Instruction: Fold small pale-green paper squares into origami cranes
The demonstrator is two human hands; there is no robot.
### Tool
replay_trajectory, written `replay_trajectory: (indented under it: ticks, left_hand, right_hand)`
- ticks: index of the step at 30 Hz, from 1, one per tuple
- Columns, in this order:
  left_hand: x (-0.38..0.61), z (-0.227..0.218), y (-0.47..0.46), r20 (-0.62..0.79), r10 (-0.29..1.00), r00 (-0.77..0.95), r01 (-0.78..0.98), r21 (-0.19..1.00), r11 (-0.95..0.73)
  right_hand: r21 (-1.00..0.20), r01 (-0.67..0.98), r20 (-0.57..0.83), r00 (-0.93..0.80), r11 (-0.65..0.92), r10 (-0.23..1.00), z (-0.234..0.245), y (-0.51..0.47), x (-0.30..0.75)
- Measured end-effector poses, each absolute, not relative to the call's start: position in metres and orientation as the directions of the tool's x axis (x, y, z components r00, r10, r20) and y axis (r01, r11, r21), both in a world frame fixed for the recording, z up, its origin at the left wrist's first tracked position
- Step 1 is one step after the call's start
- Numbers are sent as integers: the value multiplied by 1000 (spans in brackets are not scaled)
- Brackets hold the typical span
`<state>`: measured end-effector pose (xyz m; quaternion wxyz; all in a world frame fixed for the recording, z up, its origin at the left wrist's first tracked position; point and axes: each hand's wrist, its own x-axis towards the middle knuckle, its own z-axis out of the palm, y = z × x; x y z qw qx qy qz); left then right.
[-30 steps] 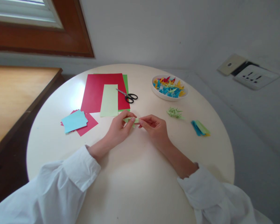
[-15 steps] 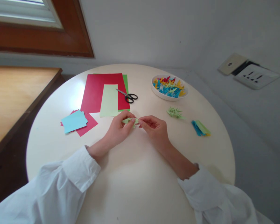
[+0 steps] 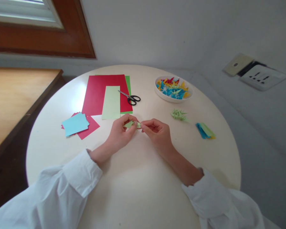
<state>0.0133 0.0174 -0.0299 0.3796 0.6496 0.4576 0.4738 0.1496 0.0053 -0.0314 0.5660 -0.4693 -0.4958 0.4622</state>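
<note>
A small folded piece of light green paper [image 3: 128, 124] is pinched between the thumb and fingers of my left hand [image 3: 121, 132]. My right hand [image 3: 158, 133] grips the same paper at its right end, fingertips closed together and almost meeting my left thumb. Part of the paper is hidden behind the fingers. To the right of my right hand lies a small heap of light green folded paper cranes [image 3: 179, 115]. Further right is a little stack of folded blue, green and yellow papers [image 3: 205, 130].
The round white table [image 3: 138, 190] holds red sheets [image 3: 95, 95] over green ones, with a pale green strip [image 3: 111, 103] and black-handled scissors [image 3: 132, 99] on top. Blue squares [image 3: 75, 124] lie over pink ones at left. A white bowl [image 3: 173, 100] of colourful cranes stands at back right.
Both hands stay in nearly the same place. The green paper has turned slightly in my fingers, and less of it shows below my left thumb.
</note>
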Motion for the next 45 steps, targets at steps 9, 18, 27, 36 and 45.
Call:
replay_trajectory:
  ticks: [9,18,27,36,45]
  left_hand:
    - [15,-27,14,296,945,139,124,941,-313]
    - [15,-30,14,395,902,174,195,884,-424]
    - [14,-32,14,387,902,194,250,869,-427]
    - [13,-33,15,408,889,209,327,827,-457]
    - [12,-34,15,389,896,215,344,828,-442]
  right_hand:
    - [-980,-82,175,92,183,980,-32,3,148]
    - [-970,-64,227,87,233,970,-33,3,147]
    - [-975,-69,205,87,211,975,-34,3,148]
    - [-972,-35,228,99,233,969,-35,3,148]
    - [-974,-42,218,88,222,972,-35,3,148]
